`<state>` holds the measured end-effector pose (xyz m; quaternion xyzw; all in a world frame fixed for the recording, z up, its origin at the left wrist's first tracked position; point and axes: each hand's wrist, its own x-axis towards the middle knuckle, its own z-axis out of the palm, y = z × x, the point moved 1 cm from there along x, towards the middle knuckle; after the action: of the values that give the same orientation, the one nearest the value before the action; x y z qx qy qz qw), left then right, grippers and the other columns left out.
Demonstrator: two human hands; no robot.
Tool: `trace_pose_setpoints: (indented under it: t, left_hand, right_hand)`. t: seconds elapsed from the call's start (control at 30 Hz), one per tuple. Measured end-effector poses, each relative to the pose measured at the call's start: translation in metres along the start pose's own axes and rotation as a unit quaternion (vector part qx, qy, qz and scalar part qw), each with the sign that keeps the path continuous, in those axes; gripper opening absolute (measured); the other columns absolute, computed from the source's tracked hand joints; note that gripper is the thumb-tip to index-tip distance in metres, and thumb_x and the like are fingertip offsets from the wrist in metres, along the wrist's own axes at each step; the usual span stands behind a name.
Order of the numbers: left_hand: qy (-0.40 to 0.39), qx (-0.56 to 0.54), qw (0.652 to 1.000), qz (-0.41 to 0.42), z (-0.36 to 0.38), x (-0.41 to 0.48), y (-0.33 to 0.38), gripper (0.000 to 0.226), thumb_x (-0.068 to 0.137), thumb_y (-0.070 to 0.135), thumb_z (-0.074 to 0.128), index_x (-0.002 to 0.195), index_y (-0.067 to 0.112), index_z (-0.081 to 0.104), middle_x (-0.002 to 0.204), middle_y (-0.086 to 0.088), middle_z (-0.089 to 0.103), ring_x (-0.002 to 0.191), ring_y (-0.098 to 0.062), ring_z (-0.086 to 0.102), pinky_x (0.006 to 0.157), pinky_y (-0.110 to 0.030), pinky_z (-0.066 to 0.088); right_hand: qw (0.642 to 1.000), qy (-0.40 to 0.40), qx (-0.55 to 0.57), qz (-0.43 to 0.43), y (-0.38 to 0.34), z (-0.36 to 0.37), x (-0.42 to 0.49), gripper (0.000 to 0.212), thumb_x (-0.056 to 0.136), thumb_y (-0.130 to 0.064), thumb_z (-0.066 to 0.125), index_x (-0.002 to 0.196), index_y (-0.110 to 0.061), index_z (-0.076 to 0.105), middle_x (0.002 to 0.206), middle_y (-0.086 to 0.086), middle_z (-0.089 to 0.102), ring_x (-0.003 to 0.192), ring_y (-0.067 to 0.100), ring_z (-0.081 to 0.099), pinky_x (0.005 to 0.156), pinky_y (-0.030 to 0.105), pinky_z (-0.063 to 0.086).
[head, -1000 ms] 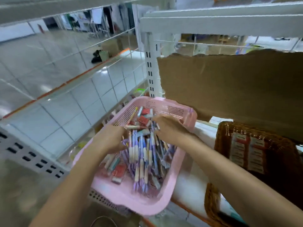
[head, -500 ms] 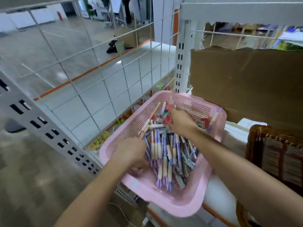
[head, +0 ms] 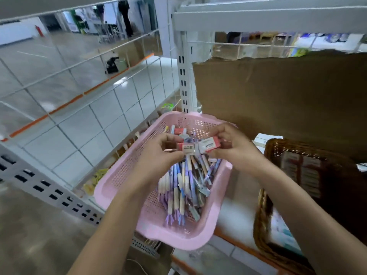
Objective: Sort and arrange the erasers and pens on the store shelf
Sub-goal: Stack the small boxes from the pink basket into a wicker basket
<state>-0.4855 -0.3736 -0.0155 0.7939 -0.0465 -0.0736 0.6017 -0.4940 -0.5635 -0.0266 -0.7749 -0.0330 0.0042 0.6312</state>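
A pink plastic basket (head: 111,187) sits on the white shelf, holding several purple, blue and white pens (head: 184,187) and a few red-and-white erasers (head: 178,131) at its far end. Above the basket my left hand (head: 158,153) pinches a boxed eraser (head: 187,148). My right hand (head: 236,149) grips another red-and-white eraser (head: 209,144). The two erasers touch end to end between my hands.
A brown wicker basket (head: 264,219) with packs of erasers stands to the right. A torn cardboard sheet (head: 278,96) leans behind both baskets. A white wire grid panel (head: 79,108) closes the shelf's left side, with a white upright post (head: 183,76) at the back.
Both hands were down among the pens in the basket. They have risen, each holding an eraser, and come together above the basket.
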Motion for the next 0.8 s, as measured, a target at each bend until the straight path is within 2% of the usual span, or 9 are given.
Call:
trace_pose_setpoints:
  t: [0.13,0.23,0.3,0.43,0.5,0.57,0.67,0.73,0.8]
  left_hand:
    - [-0.029,-0.085,0.996,0.011,0.035,-0.005,0.017,0.035,0.079,-0.008,0.067,0.106,0.014,0.062,0.086,-0.004,0.068,0.076,-0.013,0.064,0.071,-0.022,0.054]
    - [-0.034,-0.195,0.98,-0.017,0.064,-0.011,0.031,0.022,0.082,-0.004,0.065,0.097,0.011,0.059,0.073,0.0,0.064,0.06,-0.009,0.059,0.056,-0.014,0.048]
    - [-0.051,-0.245,0.967,-0.039,0.085,-0.016,0.039,0.012,0.088,0.001,0.059,0.09,0.012,0.059,0.062,0.004,0.06,0.055,-0.008,0.054,0.053,-0.016,0.048]
    - [-0.1,-0.277,0.953,-0.074,0.128,-0.024,0.045,0.016,0.095,0.005,0.049,0.103,0.014,0.06,0.076,-0.001,0.07,0.064,-0.01,0.068,0.06,-0.024,0.056]
    - [-0.109,-0.218,0.969,-0.028,0.145,-0.026,0.047,0.022,0.091,0.001,0.056,0.11,0.011,0.061,0.077,0.001,0.069,0.065,-0.003,0.066,0.058,-0.016,0.052]
    - [-0.126,-0.107,0.986,0.038,0.159,-0.026,0.046,0.029,0.086,-0.004,0.062,0.107,0.016,0.064,0.075,0.011,0.066,0.065,0.008,0.062,0.06,-0.008,0.045]
    - [-0.125,0.03,0.987,0.092,0.18,-0.019,0.038,0.031,0.084,-0.001,0.062,0.09,0.028,0.064,0.082,0.016,0.066,0.083,0.001,0.065,0.073,-0.014,0.047]
    - [-0.081,0.181,0.971,0.133,0.195,-0.009,0.032,0.023,0.081,0.012,0.066,0.098,0.027,0.064,0.088,0.01,0.067,0.087,-0.01,0.065,0.075,-0.019,0.047]
    - [-0.066,0.326,0.929,0.162,0.209,0.002,0.027,0.025,0.082,0.029,0.067,0.106,0.027,0.063,0.095,0.004,0.068,0.09,-0.015,0.064,0.075,-0.024,0.046]
  right_hand:
    - [0.998,0.033,0.056,0.001,-0.003,-0.032,-0.033,0.037,0.074,0.016,0.066,0.092,-0.014,0.055,0.097,0.009,0.066,0.072,0.004,0.063,0.062,0.014,0.047]
    - [0.992,0.054,0.114,0.007,-0.003,-0.053,-0.058,0.034,0.079,0.014,0.061,0.105,-0.008,0.059,0.106,0.012,0.067,0.084,0.021,0.068,0.071,0.025,0.057]
    - [0.982,0.052,0.179,0.022,-0.001,-0.065,-0.071,0.036,0.084,0.01,0.056,0.11,-0.014,0.062,0.113,0.017,0.064,0.095,0.032,0.067,0.082,0.037,0.057]
    - [0.949,0.046,0.31,0.041,0.009,-0.089,-0.094,0.05,0.078,-0.003,0.054,0.127,-0.011,0.054,0.119,0.026,0.059,0.101,0.04,0.064,0.082,0.042,0.056]
    - [0.946,0.072,0.315,0.038,0.016,-0.1,-0.102,0.05,0.077,-0.003,0.056,0.127,-0.006,0.051,0.119,0.025,0.059,0.103,0.038,0.063,0.08,0.037,0.057]
    - [0.957,0.121,0.259,0.056,0.022,-0.112,-0.109,0.038,0.081,0.003,0.06,0.117,-0.006,0.055,0.113,0.02,0.064,0.098,0.032,0.067,0.077,0.033,0.058]
    - [0.973,0.205,0.024,0.098,0.026,-0.13,-0.118,0.027,0.081,-0.001,0.068,0.1,-0.018,0.059,0.095,-0.001,0.068,0.085,0.015,0.068,0.065,0.019,0.055]
    - [0.958,0.243,-0.09,0.122,0.033,-0.143,-0.121,0.025,0.081,-0.008,0.071,0.097,-0.023,0.058,0.09,-0.01,0.063,0.082,0.006,0.063,0.062,0.018,0.052]
    - [0.94,0.275,-0.158,0.124,0.046,-0.155,-0.122,0.022,0.081,-0.012,0.071,0.094,-0.023,0.058,0.09,-0.007,0.063,0.082,0.008,0.061,0.065,0.023,0.052]
